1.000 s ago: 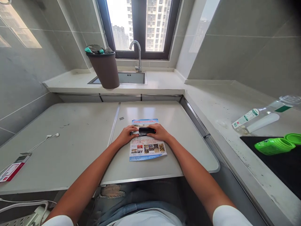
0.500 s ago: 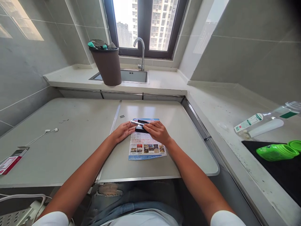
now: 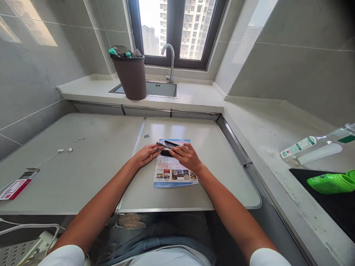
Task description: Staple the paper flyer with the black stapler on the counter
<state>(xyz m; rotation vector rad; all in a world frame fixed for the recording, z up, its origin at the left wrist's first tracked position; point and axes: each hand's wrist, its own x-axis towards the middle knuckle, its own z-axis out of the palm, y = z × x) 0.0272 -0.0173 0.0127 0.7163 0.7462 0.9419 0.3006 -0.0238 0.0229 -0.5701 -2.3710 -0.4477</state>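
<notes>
A black stapler [image 3: 166, 153] is held above a printed leaflet [image 3: 174, 183], its top arm swung up from the magazine and base. My right hand [image 3: 189, 156] is wrapped round the stapler's rear half, and its fingers hide part of it. My left hand [image 3: 146, 154] is closed, thumb and fingers pinching at the stapler's front end; whether a small piece lies between the fingertips I cannot make out. Short strips of staples [image 3: 146, 136] lie on the white table [image 3: 111, 184], just beyond my left hand.
White earphones [image 3: 65, 150] and a red-and-white box [image 3: 19, 184] lie on the table's left. A brown bin [image 3: 129, 77] stands by the sink [image 3: 162, 88]. On the right counter are a clear bottle [image 3: 307, 147] and a green container [image 3: 330, 183] on a black surface.
My left fingers have gone from spread out under the stapler's front to pinched together at it. The stapler's top arm stands at a wider angle. The view has shifted slightly.
</notes>
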